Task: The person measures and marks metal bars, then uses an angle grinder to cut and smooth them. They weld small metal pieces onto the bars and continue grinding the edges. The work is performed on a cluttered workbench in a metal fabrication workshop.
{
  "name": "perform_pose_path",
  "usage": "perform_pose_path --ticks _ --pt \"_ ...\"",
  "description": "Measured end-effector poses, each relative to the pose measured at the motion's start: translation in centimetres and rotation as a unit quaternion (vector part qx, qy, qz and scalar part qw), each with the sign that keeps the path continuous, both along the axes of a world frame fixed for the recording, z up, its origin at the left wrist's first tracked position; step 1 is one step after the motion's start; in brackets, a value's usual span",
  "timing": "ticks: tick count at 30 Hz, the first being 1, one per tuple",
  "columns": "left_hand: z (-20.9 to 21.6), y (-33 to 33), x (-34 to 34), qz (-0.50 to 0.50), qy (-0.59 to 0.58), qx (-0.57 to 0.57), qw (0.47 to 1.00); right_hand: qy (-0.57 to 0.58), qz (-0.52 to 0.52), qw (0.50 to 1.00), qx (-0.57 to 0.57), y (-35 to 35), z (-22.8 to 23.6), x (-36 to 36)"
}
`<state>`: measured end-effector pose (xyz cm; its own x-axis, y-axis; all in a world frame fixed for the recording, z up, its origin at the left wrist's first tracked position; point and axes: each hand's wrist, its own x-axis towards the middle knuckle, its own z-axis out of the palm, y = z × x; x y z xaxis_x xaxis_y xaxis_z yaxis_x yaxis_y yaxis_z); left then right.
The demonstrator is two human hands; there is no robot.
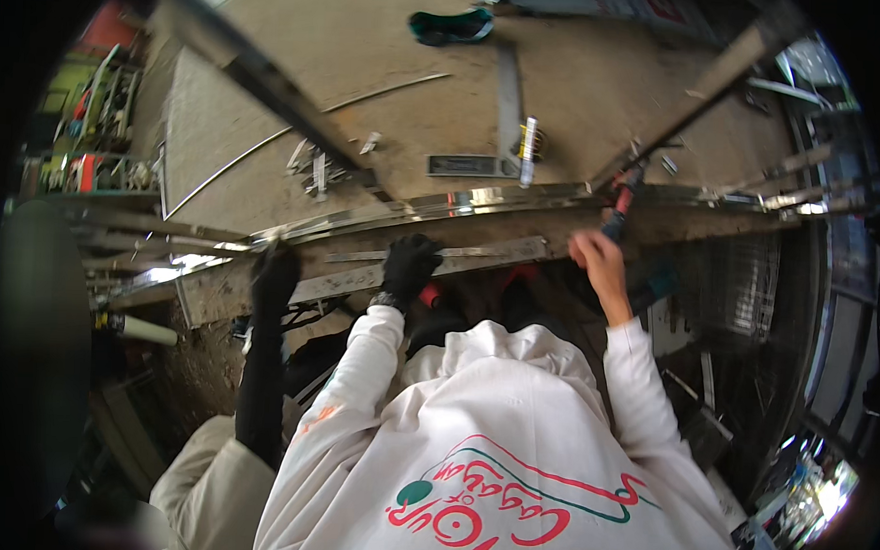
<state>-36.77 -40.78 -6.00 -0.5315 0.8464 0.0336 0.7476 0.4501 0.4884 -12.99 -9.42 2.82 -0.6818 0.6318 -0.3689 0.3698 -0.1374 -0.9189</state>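
Observation:
My left hand [411, 266], in a black glove, is closed over a thin metal strip [473, 252] that runs out on both sides of it. Below the strip lies a wider flat metal bar [504, 255] along the near edge of the work table. My bare right hand [598, 261], slightly blurred, is closed at the dark end of a hammer-like tool [621, 202] with a red and black handle. The tool's far end lies by the foot of a slanting metal post. A long shiny metal bar [481, 206] crosses the table ahead of both hands.
Another person's black-gloved hand [275, 272] touches the shiny bar at left. On the table [602, 77] lie a steel square [509, 93], a tape measure [532, 147], metal offcuts [318, 174], a thin rod [235, 164] and green goggles [451, 26]. Slanting metal posts [263, 75] rise both sides.

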Motion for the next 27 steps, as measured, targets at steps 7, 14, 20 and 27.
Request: perform_pose_path --ticks 7,14,20,27 --pt "-2.2 3.2 0.0 -0.003 -0.018 0.028 0.999 -0.169 -0.097 0.98 -0.041 -10.9 -11.1 16.7" --pt "-1.3 0.4 0.3 0.029 -0.003 -0.012 1.0 -0.217 -0.107 0.969 -0.042 -14.3 -10.5 16.9" --pt "-1.1 -1.5 0.9 0.109 -0.018 0.042 0.993 -0.257 -0.01 0.964 0.062 -13.1 -10.0 17.2" --pt "-2.9 -3.5 -0.1 0.133 0.048 0.108 0.984 -0.178 0.079 0.972 0.132 -6.9 -23.4 26.5"
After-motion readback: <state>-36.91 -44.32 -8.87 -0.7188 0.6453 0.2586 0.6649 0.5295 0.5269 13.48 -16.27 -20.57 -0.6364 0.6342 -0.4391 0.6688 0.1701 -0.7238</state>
